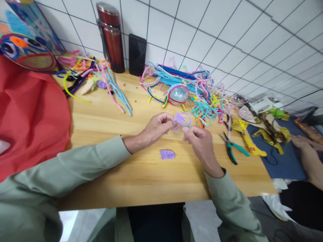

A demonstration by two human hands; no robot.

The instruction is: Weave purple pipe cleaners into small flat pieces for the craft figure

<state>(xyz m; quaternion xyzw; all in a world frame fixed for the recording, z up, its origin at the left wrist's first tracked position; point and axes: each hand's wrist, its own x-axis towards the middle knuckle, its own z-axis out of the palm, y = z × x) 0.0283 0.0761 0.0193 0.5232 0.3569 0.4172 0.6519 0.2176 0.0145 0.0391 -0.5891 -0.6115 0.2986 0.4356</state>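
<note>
The left hand [157, 127] and the right hand [199, 139] meet above the middle of the pale wooden tabletop [113, 174], both pinching a lilac pipe-cleaner piece [181, 120] between thumb and fingertips, with the fingers closed narrowly on it. This fuzzy wire piece has a block of tight zigzag rows on the left-hand side and a loose open loop curling toward the right hand, so it looks only partly folded. Just below the hands, lying flat on the wood, is 1 flat lilac zigzag pad [167, 154], compact and seemingly finished; by that measure, 1 pad is done and a 2nd is about halfway. Near the right hand lie green-handled pliers [232, 148], untouched. Behind the hands sit a clear plastic ball with a red band [178, 94] and a tangled heap of coloured pipe cleaners [194, 84]. A dark red metal flask [111, 37] and a black phone [137, 55] stand against the white tiled wall [227, 40]. At the right edge, another person's hand [302, 141] rests on a dark blue mat [285, 163].
</note>
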